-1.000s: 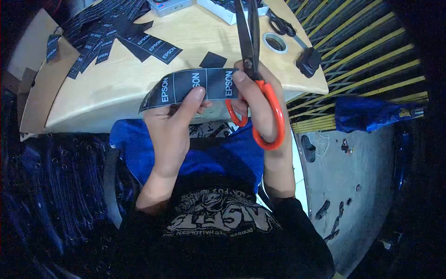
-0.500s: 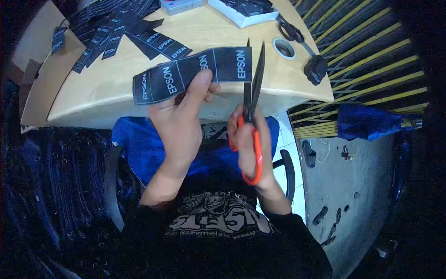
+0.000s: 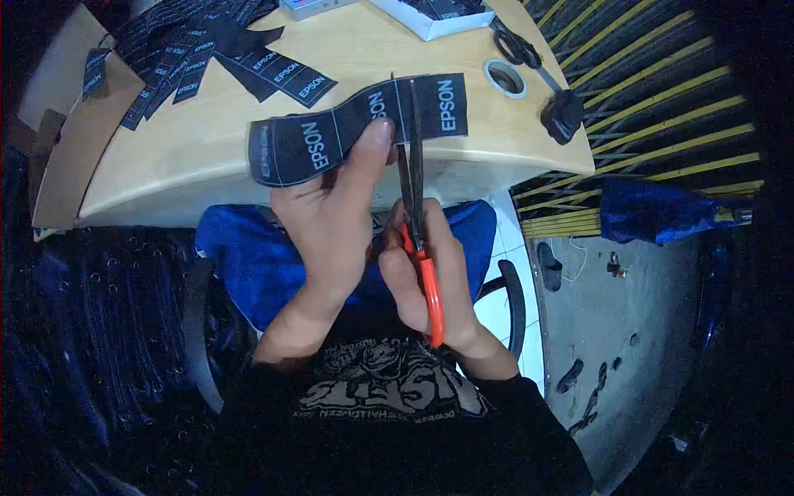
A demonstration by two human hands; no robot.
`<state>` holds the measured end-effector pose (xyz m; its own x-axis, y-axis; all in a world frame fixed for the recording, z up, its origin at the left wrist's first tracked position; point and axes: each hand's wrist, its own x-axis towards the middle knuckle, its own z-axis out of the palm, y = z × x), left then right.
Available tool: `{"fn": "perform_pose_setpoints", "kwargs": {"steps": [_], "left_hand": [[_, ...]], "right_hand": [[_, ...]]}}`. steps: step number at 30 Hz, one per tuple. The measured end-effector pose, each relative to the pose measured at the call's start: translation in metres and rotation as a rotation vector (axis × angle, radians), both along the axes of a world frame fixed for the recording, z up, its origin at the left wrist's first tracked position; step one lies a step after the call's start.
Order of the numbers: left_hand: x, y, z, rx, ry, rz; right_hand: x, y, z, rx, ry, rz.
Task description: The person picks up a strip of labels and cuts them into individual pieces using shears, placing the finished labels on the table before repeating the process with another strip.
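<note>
Pale wooden tabletop [image 3: 207,140], rounded front edge. Far left on it: loose heap of cut black fabric labels with white lettering [image 3: 178,50]. One longer black printed piece [image 3: 291,76] lies just right of the heap.

Far edge: shallow white box [image 3: 423,25] holding dark pieces. Small grey box [image 3: 313,7] beside it, partly cut off by the frame.

Right side: black-handled scissors [image 3: 514,45] lying flat, white tape ring [image 3: 505,79] just beside them, small black lump [image 3: 563,114] near the corner, kind unclear.

Brown cardboard sheets [image 3: 58,74] at the left edge. Blue chair seat [image 3: 248,256] below the tabletop, with black armrests [image 3: 197,331]. To the right: yellow-and-black slats [image 3: 662,99], a blue bundle [image 3: 662,217], and grey floor [image 3: 604,347].
</note>
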<state>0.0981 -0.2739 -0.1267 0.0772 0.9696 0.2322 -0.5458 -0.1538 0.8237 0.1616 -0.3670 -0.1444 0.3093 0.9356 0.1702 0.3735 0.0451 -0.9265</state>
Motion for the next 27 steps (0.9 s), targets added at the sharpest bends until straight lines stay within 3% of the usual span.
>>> {"fn": "perform_pose_setpoints", "kwargs": {"steps": [5, 10, 27], "left_hand": [[-0.001, -0.002, 0.002, 0.028, -0.056, -0.013], [-0.007, 0.004, 0.000, 0.132, 0.084, 0.014], [-0.011, 0.001, 0.001, 0.155, 0.139, 0.032]], "right_hand": [[-0.002, 0.003, 0.012, 0.011, 0.062, 0.015], [0.000, 0.004, 0.009, 0.035, 0.040, 0.047], [-0.001, 0.006, 0.009, 0.113, 0.052, 0.058]]}}
